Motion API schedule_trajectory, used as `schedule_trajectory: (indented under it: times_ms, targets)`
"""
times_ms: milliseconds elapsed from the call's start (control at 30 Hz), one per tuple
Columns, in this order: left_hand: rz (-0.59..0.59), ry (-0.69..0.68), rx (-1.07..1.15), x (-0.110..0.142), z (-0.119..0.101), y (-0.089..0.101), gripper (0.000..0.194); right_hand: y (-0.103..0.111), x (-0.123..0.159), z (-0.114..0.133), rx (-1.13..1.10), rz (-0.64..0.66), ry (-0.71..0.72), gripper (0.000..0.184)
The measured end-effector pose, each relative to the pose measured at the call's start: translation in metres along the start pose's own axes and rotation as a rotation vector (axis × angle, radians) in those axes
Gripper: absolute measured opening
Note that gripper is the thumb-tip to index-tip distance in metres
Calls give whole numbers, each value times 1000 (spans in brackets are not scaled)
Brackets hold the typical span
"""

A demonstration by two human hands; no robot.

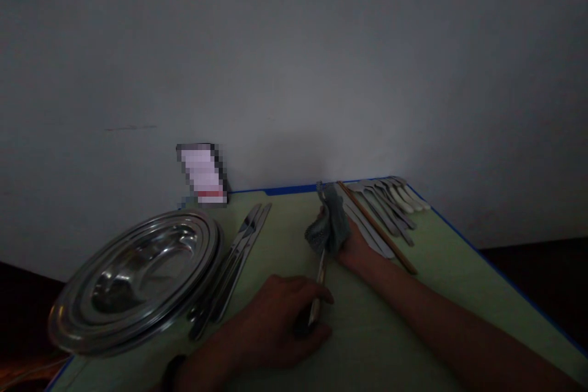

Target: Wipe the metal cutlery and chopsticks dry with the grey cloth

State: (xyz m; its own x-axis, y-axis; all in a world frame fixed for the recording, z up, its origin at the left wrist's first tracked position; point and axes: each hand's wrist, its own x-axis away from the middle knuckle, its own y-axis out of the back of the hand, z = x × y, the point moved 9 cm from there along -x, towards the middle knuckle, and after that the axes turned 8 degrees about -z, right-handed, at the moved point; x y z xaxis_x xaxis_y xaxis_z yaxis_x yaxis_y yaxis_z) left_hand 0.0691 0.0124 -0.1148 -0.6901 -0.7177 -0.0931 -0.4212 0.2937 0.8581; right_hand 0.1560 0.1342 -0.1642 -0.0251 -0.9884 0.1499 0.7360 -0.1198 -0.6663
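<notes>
My left hand point(280, 318) is closed round the handle of a metal utensil point(320, 285) that points away from me over the green table point(441, 269). My right hand point(356, 248) grips a grey cloth point(331, 220) wrapped round the far end of that utensil, which hides its tip. The scene is dim.
A stack of round steel plates point(138, 275) sits at the left, with several knives point(239, 251) lying beside it. A row of spoons and other cutlery point(390, 202) and a wooden chopstick point(376, 226) lie at the far right. A small blurred card point(202, 174) leans on the wall.
</notes>
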Motion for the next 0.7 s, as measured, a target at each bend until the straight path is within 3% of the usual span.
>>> schedule_trajectory:
  times_ms: [167,333,500,600,700]
  targets:
    - [-43,-28,75,-5,1,2,29,-3,-7,-1,74,-92,39,27]
    - [-169,90,137,-11,20,3,25,-14,-22,4,269,-158,143,40]
    - [-338,223,287,-14,39,15,26,-22,-6,8,447,-158,228,38]
    - [-335,230,304,-14,42,16,27,-23,1,7,511,-167,257,36]
    - [-324,219,281,-12,40,15,26,-19,-9,2,529,-175,249,36]
